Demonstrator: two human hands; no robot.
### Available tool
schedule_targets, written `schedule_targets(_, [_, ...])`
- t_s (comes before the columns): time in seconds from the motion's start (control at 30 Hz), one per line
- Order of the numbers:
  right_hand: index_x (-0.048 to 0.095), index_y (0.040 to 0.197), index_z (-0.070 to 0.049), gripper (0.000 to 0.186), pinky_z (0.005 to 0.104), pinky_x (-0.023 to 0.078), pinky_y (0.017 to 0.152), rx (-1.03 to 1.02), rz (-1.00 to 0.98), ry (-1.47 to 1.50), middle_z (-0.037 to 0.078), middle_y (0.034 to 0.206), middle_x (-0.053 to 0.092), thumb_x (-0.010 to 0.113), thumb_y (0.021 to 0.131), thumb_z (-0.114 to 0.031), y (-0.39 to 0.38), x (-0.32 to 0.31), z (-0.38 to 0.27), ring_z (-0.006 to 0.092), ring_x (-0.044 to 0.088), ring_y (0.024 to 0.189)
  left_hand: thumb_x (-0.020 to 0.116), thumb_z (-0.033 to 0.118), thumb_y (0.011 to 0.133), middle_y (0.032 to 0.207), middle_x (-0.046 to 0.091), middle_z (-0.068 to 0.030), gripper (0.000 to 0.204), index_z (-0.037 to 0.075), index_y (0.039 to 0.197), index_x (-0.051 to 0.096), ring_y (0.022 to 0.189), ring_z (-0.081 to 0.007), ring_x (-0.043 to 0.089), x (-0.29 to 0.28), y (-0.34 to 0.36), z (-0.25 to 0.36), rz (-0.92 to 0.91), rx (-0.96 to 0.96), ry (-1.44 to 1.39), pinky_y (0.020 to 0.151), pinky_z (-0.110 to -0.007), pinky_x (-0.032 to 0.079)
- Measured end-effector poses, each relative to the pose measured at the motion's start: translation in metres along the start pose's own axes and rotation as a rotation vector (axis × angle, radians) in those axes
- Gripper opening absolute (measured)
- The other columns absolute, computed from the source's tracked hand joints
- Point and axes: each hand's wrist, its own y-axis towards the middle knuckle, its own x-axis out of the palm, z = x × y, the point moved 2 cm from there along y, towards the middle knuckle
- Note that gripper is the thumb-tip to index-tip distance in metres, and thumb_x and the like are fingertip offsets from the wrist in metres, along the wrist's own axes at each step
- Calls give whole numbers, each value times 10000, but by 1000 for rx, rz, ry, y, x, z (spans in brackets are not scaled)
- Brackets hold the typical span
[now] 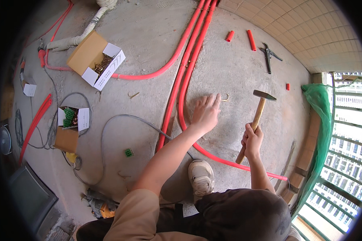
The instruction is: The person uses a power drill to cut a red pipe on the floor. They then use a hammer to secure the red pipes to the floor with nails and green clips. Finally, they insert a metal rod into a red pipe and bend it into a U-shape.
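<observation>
Thin hook (pixel 226 98) lies beside left hand (pixel 206 113), perhaps touching.

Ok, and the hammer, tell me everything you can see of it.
The hammer has a dark, metal-looking head tapering to a thin right end, on a pale, wooden-looking handle. It slants, head toward the picture's top right. The right hand grips the handle's lower half; the butt end sticks out below, near the red pipe in view; whether they touch is unclear.
</observation>
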Motion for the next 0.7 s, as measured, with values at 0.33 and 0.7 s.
schedule_targets(0.33, [400,778,-140,308,255,356,503,397,229,1047,-57,641,295,474,1063,-229,18,-21,18,88,311,533,570,3,870,1043,573,-182,139,14,1008,581,1055,-357,537,41,22,-1,27,-49,-24,900,-449,453])
schedule_targets(0.7, [384,809,-158,278,219,301,448,272,-30,764,-71,637,259,541,1037,-149,-10,63,-14,50,263,505,594,-97,816,995,660,-148,130,0,895,633,956,-324,624,-27,-4,-37,8,69,-234,861,-434,503])
